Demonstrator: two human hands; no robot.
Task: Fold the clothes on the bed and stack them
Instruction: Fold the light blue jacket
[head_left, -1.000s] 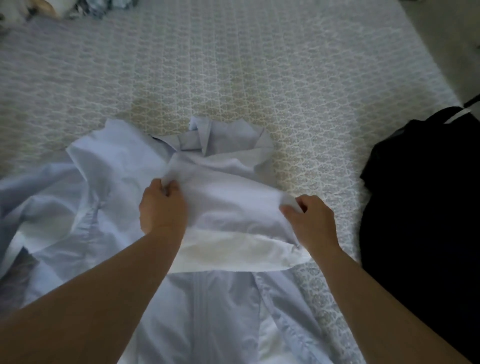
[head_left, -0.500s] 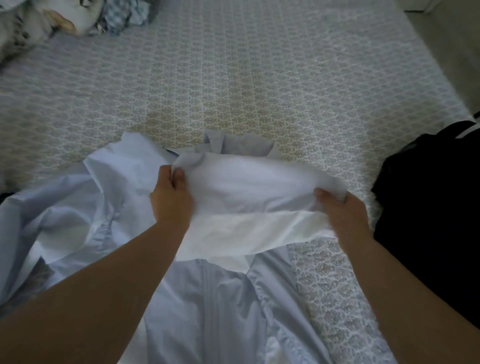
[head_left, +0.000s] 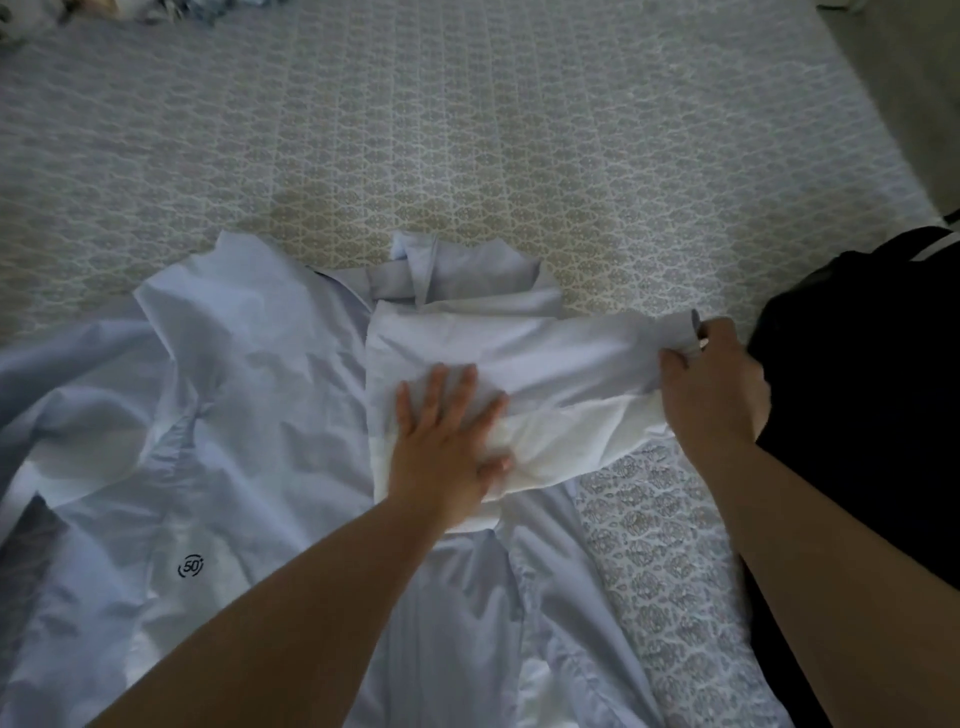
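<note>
Shirt: a pale blue shirt (head_left: 249, 415) lay spread on the patterned bed (head_left: 519, 130), its sleeve (head_left: 571, 353) folded across the chest.
Left hand: the left hand (head_left: 447, 441) pressed flat, fingers straight, on the sleeve.
Right hand: the right hand (head_left: 717, 384) pinched the cuff.
Beside: dark clothes (head_left: 872, 389) lay right of the shirt.

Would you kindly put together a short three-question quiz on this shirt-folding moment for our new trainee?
1. True or false: the left hand lies flat, fingers straight, on the folded part of the light blue shirt.
2. What does the right hand pinch? A) the collar B) the sleeve end C) the black garment
3. Fill in: the printed mark on the shirt reads ___.

Key: 1 true; 2 B; 3 50.
</note>
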